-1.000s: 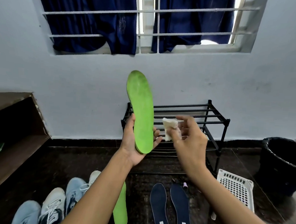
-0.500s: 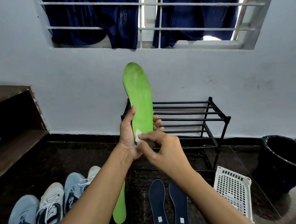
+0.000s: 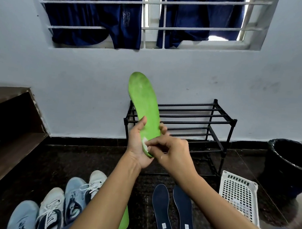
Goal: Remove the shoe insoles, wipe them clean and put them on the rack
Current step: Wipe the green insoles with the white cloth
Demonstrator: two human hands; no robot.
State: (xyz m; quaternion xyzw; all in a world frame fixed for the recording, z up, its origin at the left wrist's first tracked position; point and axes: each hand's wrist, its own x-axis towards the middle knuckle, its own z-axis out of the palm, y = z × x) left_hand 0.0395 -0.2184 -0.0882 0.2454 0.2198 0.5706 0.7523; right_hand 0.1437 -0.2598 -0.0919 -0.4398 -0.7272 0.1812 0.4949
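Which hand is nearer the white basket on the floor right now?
Right. The right hand, pinching a white wipe against the green insole, is above-left of the white basket; the left hand, gripping that insole, sits farther left.

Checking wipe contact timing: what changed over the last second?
The right hand carried the wipe left and down onto the heel end of the green insole, where it now presses. The left hand still grips that insole upright. Navy insoles, shoes and rack unchanged.

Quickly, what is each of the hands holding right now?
Left hand: holding the long green shoe insole.
Right hand: pinching a small white wipe against it.
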